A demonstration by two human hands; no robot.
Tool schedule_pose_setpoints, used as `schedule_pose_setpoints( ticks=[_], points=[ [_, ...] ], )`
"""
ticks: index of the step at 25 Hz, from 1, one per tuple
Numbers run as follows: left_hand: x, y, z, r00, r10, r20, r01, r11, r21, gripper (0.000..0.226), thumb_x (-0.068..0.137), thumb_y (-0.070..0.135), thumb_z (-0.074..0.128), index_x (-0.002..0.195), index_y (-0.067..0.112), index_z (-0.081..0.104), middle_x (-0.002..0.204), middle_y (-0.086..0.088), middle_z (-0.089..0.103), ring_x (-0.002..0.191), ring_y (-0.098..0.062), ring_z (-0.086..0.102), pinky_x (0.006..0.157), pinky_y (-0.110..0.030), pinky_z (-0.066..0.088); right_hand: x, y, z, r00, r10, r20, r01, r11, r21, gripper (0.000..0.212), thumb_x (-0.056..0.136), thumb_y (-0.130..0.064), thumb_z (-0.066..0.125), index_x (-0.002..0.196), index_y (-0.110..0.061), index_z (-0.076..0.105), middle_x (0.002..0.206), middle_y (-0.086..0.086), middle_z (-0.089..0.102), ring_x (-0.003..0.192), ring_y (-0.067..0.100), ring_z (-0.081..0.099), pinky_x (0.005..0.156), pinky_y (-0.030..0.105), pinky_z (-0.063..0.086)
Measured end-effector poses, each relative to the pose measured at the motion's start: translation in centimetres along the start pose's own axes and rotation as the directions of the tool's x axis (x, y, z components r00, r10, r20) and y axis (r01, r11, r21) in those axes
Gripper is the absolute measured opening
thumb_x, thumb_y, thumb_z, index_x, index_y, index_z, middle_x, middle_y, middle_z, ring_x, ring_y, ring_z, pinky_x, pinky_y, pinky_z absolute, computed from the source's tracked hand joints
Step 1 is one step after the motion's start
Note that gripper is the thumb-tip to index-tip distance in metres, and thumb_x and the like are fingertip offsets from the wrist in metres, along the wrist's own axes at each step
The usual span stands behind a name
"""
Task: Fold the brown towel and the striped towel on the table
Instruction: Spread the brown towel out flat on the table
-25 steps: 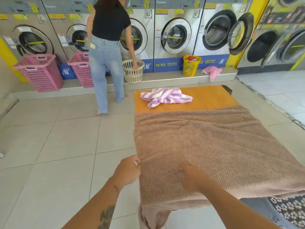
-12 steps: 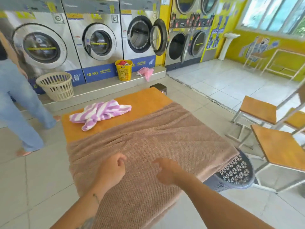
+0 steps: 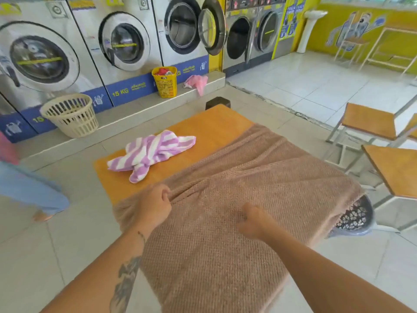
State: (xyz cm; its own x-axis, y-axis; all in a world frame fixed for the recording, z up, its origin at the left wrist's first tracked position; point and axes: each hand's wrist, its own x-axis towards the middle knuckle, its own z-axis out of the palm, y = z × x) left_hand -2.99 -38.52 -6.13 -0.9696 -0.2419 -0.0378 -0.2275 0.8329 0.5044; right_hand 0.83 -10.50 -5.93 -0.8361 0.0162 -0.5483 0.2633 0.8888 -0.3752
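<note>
A large brown towel lies spread over the near part of the orange table, hanging over its near and right edges. My left hand is closed on a bunched fold of the brown towel near its left edge, and creases run out from the grip. My right hand rests on the towel's middle with fingers curled; whether it pinches cloth is hidden. A purple and white striped towel lies crumpled on the bare far part of the table, apart from both hands.
A grey laundry basket stands under the towel's right edge. Wooden chairs stand to the right. A cream basket and a yellow basket sit on the step below the washing machines. A person's leg is at the left.
My view has swung right, so the table now runs diagonally. My left hand has moved forward and closed on the brown towel, pulling creases into it. The other person has moved left.
</note>
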Motion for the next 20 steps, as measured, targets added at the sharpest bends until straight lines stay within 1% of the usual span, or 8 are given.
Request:
schedule_pose_setpoints(
  ticks=[3, 5, 7, 11, 14, 16, 18, 20],
  points=[
    [3.5, -5.2, 0.5, 0.996, 0.065, 0.058, -0.073, 0.987, 0.146, 0.038, 0.093, 0.017, 0.050, 0.126, 0.032, 0.061, 0.127, 0.002, 0.051, 0.117, -0.024, 0.048, 0.096, -0.045, 0.046, 1.0, -2.3, 3.5, 0.981, 0.170, -0.092, -0.175, 0.983, -0.047, 0.075, 0.081, -0.044, 0.063, 0.143, -0.017, 0.030, 0.146, 0.016, 0.034, 0.126, 0.039, 0.047, 0.099, 0.053, 0.049],
    [4.5, -7.9, 0.8, 0.983, 0.103, 0.149, -0.141, 0.953, 0.268, 0.049, 0.092, 0.021, 0.049, 0.137, 0.041, 0.050, 0.127, 0.005, 0.044, 0.120, -0.024, 0.042, 0.095, -0.047, 0.046, 1.0, -3.4, 4.7, 0.958, 0.200, -0.205, -0.208, 0.978, -0.018, 0.062, 0.085, -0.035, 0.063, 0.137, -0.015, 0.036, 0.133, 0.013, 0.046, 0.116, 0.035, 0.054, 0.091, 0.050, 0.053],
    [5.2, -9.4, 0.6, 0.968, 0.123, 0.217, -0.183, 0.941, 0.283, 0.059, 0.090, 0.018, 0.047, 0.142, 0.046, 0.042, 0.125, 0.004, 0.041, 0.117, -0.026, 0.043, 0.091, -0.049, 0.049, 1.1, -4.4, 5.7, 0.936, 0.207, -0.284, -0.207, 0.978, 0.030, 0.044, 0.085, -0.023, 0.062, 0.125, -0.018, 0.045, 0.116, 0.006, 0.056, 0.098, 0.027, 0.060, 0.079, 0.041, 0.055],
    [6.8, -12.3, -2.1, 0.972, 0.145, 0.183, -0.192, 0.943, 0.271, 0.063, 0.084, 0.009, 0.055, 0.142, 0.033, 0.046, 0.122, -0.011, 0.045, 0.110, -0.040, 0.047, 0.087, -0.050, 0.048, 0.5, -6.3, 6.4, 0.939, 0.175, -0.297, -0.177, 0.984, 0.020, 0.039, 0.081, -0.008, 0.056, 0.119, -0.020, 0.050, 0.098, 0.000, 0.061, 0.082, 0.022, 0.061, 0.067, 0.036, 0.055],
    [7.6, -14.6, -4.0, 0.990, 0.055, 0.129, -0.102, 0.914, 0.392, 0.057, 0.084, 0.016, 0.060, 0.138, 0.031, 0.047, 0.119, -0.014, 0.046, 0.111, -0.040, 0.046, 0.085, -0.049, 0.046, -0.3, -8.7, 7.0, 0.965, 0.047, -0.258, -0.019, 0.994, 0.111, 0.033, 0.088, -0.013, 0.051, 0.120, -0.019, 0.056, 0.101, -0.001, 0.064, 0.084, 0.022, 0.061, 0.069, 0.034, 0.051],
    [6.9, -14.1, -4.2, 0.993, 0.065, 0.096, -0.099, 0.906, 0.411, 0.050, 0.080, 0.018, 0.060, 0.128, 0.026, 0.053, 0.119, -0.014, 0.046, 0.110, -0.038, 0.045, 0.086, -0.048, 0.044, -1.0, -9.5, 7.6, 0.957, 0.000, -0.290, 0.049, 0.986, 0.162, 0.029, 0.091, -0.014, 0.046, 0.118, -0.017, 0.058, 0.106, 0.002, 0.061, 0.093, 0.023, 0.062, 0.077, 0.035, 0.053],
    [6.2, -11.6, -4.4, 0.978, 0.168, 0.125, -0.202, 0.914, 0.353, 0.045, 0.076, 0.017, 0.057, 0.121, 0.024, 0.057, 0.122, -0.010, 0.046, 0.112, -0.035, 0.045, 0.088, -0.048, 0.045, -1.6, -9.2, 7.6, 0.952, 0.036, -0.302, 0.018, 0.985, 0.173, 0.036, 0.088, -0.016, 0.049, 0.124, -0.019, 0.057, 0.117, 0.004, 0.055, 0.106, 0.025, 0.057, 0.092, 0.041, 0.052],
    [6.4, -8.4, -4.6, 0.939, 0.277, 0.204, -0.325, 0.910, 0.257, 0.037, 0.080, 0.020, 0.052, 0.115, 0.030, 0.058, 0.126, -0.001, 0.042, 0.116, -0.028, 0.046, 0.090, -0.046, 0.048, -2.4, -8.4, 7.2, 0.947, 0.129, -0.295, -0.063, 0.973, 0.221, 0.044, 0.085, -0.024, 0.054, 0.128, -0.026, 0.053, 0.121, 0.002, 0.048, 0.112, 0.027, 0.052, 0.095, 0.045, 0.051]
  ],
)
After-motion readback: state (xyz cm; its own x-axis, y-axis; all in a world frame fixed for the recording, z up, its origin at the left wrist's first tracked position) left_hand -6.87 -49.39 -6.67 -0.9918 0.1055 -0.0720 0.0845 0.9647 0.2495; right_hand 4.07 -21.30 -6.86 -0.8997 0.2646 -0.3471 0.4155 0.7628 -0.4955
